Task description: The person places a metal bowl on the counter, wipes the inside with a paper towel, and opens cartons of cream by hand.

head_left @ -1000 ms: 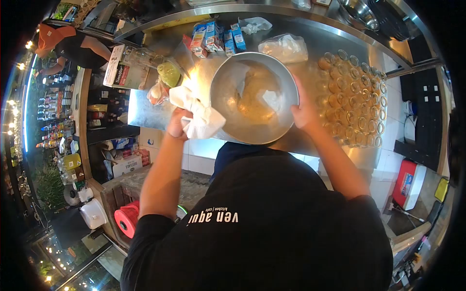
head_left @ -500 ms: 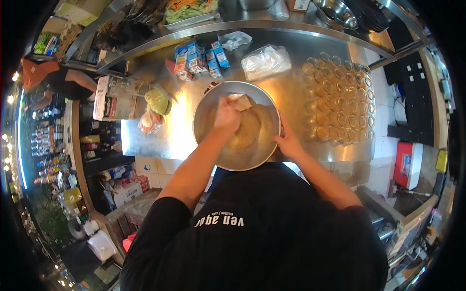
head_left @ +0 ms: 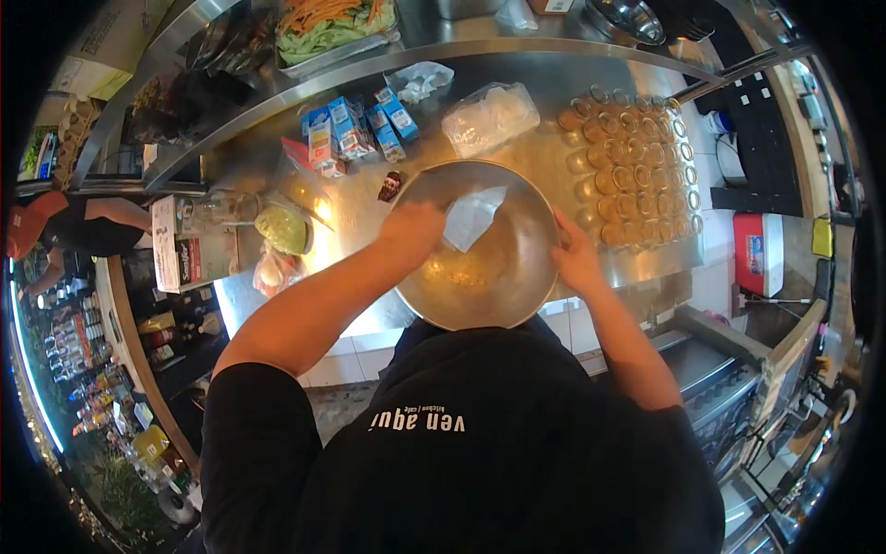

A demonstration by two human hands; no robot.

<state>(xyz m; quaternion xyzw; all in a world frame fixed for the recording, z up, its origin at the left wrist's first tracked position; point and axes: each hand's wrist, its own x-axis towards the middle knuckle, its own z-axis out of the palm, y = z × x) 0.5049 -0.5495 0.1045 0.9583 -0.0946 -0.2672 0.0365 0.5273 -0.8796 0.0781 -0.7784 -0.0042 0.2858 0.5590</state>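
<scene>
A large metal mixing bowl (head_left: 517, 286) sits at the front edge of the steel table, close against my body. My left hand (head_left: 413, 231) is closed over the bowl's left side, gripping a pale flat sheet (head_left: 473, 218) that looks like paper or thin plastic; its exact kind is unclear. The sheet reaches into the bowl, where a yellowish smear shows on the lower wall. On the opposite side my right hand (head_left: 577, 257) holds the bowl's rim, thumb and fingers around it. A small dark packet (head_left: 390, 186) lies just beyond my left hand.
Several blue cartons (head_left: 351, 129) and a white plastic bag (head_left: 491, 120) stand behind the bowl. Rows of glass jars (head_left: 637, 166) fill the right side. A cardboard box (head_left: 180, 249) and a green bag (head_left: 281, 229) are left. Another person's arm (head_left: 120, 210) shows far left.
The pale sheet has swung lower and shows more of its face. My left hand has shifted left towards the rim. The bowl appears further right, as the whole view has turned.
</scene>
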